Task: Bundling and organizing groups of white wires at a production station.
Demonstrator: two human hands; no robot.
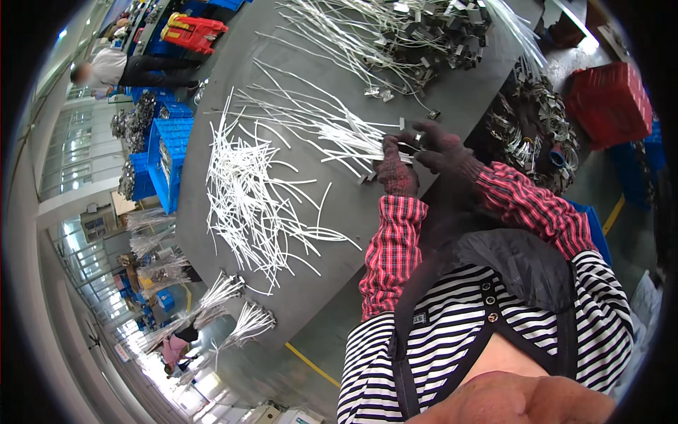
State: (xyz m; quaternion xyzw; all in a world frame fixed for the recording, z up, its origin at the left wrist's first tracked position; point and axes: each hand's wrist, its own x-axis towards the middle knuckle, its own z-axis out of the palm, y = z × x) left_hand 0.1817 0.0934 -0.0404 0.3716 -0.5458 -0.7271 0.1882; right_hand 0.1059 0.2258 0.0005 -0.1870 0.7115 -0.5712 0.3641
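Both left hand (397,173) and right hand (446,150), gloved, fingers bent, grip not discernible, meet at the near ends of white wires (353,136), judged light, springy and best held by metal tips (402,123), a loose wire pile (244,187) left and tangled heap (452,35) far crowding the grey table (300,293).

Over there on the grey table (332,265), a loose sheaf of thin white wires (349,136) lies flat, bunched tightest beside the worker's left hand (397,173) and fanning out toward the far left (a few stray strands bend off on their own). Small, blocky metal pieces (402,123) show around the bunched end, where the very tips are partly hidden.
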